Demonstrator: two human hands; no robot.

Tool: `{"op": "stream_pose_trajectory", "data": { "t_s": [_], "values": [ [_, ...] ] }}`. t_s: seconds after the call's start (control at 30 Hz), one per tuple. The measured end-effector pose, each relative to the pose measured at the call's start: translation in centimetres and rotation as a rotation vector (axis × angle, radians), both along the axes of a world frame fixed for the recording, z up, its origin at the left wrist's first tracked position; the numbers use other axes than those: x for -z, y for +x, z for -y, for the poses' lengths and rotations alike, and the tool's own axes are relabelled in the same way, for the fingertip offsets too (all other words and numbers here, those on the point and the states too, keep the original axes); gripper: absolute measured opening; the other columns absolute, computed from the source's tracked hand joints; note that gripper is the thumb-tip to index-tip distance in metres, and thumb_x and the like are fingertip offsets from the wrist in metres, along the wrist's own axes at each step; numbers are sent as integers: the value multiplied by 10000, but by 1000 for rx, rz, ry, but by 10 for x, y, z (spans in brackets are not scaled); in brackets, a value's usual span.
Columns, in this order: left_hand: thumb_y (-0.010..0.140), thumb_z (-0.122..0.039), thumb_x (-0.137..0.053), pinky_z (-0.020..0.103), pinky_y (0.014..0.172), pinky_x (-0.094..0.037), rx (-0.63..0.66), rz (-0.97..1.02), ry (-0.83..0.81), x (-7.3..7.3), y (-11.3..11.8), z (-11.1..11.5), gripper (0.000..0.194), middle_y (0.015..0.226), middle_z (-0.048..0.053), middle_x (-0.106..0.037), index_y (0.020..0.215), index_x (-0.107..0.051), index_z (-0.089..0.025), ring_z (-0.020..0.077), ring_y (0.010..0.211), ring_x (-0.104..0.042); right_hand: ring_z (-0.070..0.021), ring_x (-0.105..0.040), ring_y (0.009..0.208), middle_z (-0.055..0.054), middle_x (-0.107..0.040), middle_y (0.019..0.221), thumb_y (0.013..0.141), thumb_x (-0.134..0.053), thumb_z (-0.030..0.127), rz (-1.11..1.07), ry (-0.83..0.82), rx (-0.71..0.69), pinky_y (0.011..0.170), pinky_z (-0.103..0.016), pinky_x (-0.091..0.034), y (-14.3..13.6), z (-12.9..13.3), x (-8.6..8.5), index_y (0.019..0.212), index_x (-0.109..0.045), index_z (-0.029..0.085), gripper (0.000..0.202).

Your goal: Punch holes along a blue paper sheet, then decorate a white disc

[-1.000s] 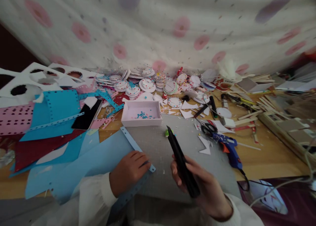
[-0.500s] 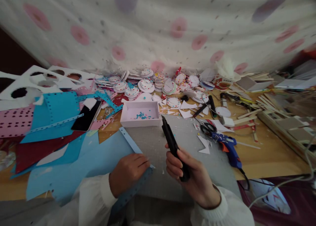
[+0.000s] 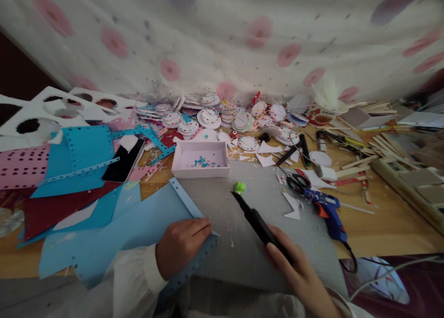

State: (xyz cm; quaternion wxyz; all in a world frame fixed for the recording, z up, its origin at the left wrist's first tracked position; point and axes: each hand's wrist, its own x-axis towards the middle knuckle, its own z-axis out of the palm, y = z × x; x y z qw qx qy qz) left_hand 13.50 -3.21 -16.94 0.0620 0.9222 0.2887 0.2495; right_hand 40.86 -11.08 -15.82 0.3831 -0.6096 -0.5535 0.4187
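My left hand (image 3: 183, 245) presses with its fingers together on the corner of a light blue sheet (image 3: 132, 221), whose dotted edge strip is folded up. In my right hand (image 3: 294, 262) is a black utility knife (image 3: 262, 226), its blade pointing up and left over the grey mat (image 3: 222, 207). Just beyond the blade tip lies a small bright green piece (image 3: 239, 187). A pale pink box (image 3: 201, 172) holding small blue and pink bits stands behind the mat's near area.
White discs with coloured dots (image 3: 209, 118) are piled at the back. Phone (image 3: 123, 163) and coloured sheets lie left. On the right are scissors (image 3: 298, 181), a blue glue gun (image 3: 328, 216), a cable, wooden sticks (image 3: 357, 160) and a paper cup (image 3: 321, 114).
My right hand has moved right and down, and the knife now leans further left. A green piece now shows near the blade tip. The view has shifted slightly.
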Motion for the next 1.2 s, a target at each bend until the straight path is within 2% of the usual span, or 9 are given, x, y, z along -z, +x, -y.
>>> {"op": "stream_pose_trajectory", "data": {
  "t_s": [0.07,0.13,0.33,0.73,0.87,0.97,1.03,1.1,1.2],
  "values": [
    [991,-168,-422,298,680,-610,-29,18,-20,0,1,0,280,1009,64,-761,978,-700,-145,177,808,-737,-233,-654,1047,-53,-697,1170,912,-572,360,197,111,-130,851,-319,-548,17,14,-1,1269,-605,334,360],
    [989,-175,-433,292,685,-612,-40,32,-41,0,1,-1,267,1014,62,-761,983,-698,-147,175,815,-740,-248,-650,1084,-43,-688,1201,896,-599,344,356,203,-239,877,-338,-555,29,25,-1,1328,-553,375,436],
    [977,-167,-455,302,704,-611,-52,34,-90,0,3,-1,236,1034,62,-756,975,-690,-145,181,840,-739,-187,-666,771,-38,-679,880,916,-563,286,557,202,-476,657,-288,-567,19,27,2,1406,-460,355,505],
    [950,-196,-513,314,772,-549,-50,91,-252,-3,1,-6,266,997,62,-720,707,-615,-162,181,865,-674,-183,-617,708,-33,-632,818,907,-556,223,685,311,-463,600,-291,-518,0,21,12,1405,-460,286,511],
    [965,-249,-504,309,740,-532,-54,40,-280,2,5,-10,264,899,62,-650,726,-579,-164,179,831,-611,-180,-614,692,-32,-622,798,914,-539,235,721,322,-424,595,-292,-513,2,22,15,1411,-460,295,506],
    [947,-368,-521,373,734,-530,-179,-58,-233,4,4,-9,247,883,79,-625,827,-581,-161,223,828,-595,-183,-614,692,-35,-619,795,922,-525,254,744,327,-400,598,-296,-512,4,22,19,1411,-464,308,496],
    [881,-524,-563,508,841,-497,-353,-120,-127,8,1,-7,430,1093,186,-618,1017,-590,-117,337,1019,-580,-180,-617,703,-37,-623,806,927,-517,259,734,328,-398,607,-292,-516,4,21,20,1410,-468,305,487],
    [793,-650,-592,615,970,-389,-488,-183,-52,15,-3,-6,775,1358,302,-466,1261,-491,-41,450,1256,-438,-175,-616,696,-35,-622,797,930,-513,257,726,337,-393,601,-283,-516,4,20,19,1406,-475,297,479],
    [772,-697,-567,601,1061,-310,-517,-257,-69,25,-9,-6,1006,1505,337,-267,1432,-292,11,459,1394,-274,-173,-611,678,-36,-617,783,934,-507,257,725,360,-385,581,-279,-512,3,16,19,1391,-496,288,458]
  ]
}}
